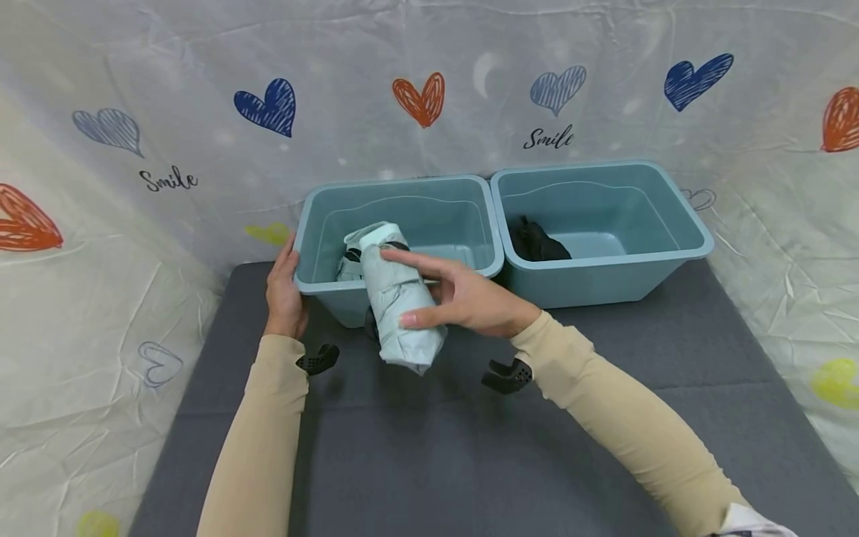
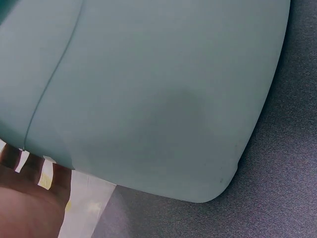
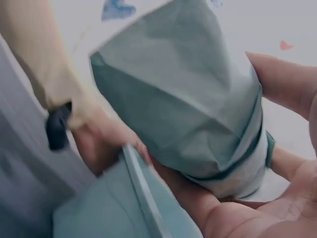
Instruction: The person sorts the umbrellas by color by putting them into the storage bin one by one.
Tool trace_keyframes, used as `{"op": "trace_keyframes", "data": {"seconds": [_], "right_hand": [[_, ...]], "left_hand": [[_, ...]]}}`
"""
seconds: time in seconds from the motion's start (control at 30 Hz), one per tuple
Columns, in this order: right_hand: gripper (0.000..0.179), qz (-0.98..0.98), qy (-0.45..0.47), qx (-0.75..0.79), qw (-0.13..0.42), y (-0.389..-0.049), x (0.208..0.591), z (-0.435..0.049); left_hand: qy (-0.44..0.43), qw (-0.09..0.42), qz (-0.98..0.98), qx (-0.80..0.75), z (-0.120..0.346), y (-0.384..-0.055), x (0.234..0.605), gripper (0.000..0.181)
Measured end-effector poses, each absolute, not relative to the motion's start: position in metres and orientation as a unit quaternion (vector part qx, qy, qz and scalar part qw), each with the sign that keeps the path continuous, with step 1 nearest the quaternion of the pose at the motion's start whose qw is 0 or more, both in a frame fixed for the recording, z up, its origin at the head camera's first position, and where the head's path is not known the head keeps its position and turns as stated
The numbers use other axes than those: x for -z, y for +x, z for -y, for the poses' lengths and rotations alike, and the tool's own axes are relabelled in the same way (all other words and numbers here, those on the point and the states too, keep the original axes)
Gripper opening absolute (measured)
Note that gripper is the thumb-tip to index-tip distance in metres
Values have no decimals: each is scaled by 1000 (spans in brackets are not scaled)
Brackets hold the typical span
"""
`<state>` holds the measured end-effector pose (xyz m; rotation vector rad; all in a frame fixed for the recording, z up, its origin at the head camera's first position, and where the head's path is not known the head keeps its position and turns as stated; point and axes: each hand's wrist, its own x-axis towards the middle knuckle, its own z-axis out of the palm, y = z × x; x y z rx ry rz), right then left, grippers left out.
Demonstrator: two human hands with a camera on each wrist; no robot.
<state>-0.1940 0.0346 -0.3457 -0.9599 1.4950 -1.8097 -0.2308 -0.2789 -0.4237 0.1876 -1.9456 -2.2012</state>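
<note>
My right hand (image 1: pixel 463 294) holds a rolled-up bundle of pale green fabric (image 1: pixel 401 306) with a dark band near its upper end, thumb on one side and fingers on the other. The bundle is tilted over the front rim of the left bin (image 1: pixel 396 185). In the right wrist view, its creased end (image 3: pixel 173 94) fills the middle. My left hand (image 1: pixel 285 291) touches the left end of that bin with extended fingers; in the left wrist view the fingertips (image 2: pixel 32 166) are partly hidden behind the bin wall. More pale green fabric (image 1: pixel 350 261) with black parts lies inside.
A matching blue-green bin (image 1: pixel 604 280) stands close on the right, with a crumpled black item (image 1: pixel 540 242) inside. Both bins rest on a dark grey table (image 1: pixel 429 462). Behind them hangs a white sheet (image 1: pixel 356 97) printed with hearts.
</note>
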Motion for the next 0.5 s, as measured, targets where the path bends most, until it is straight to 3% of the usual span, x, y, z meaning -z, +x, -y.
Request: {"op": "trace_keyframes", "data": {"seconds": [0.23, 0.5], "right_hand": [[82, -586, -289, 710, 262, -244, 337, -15], [80, -572, -224, 738, 280, -287, 341, 12]], "left_hand": [[74, 105, 658, 742, 278, -232, 425, 48], [77, 120, 658, 740, 276, -230, 423, 48]]}}
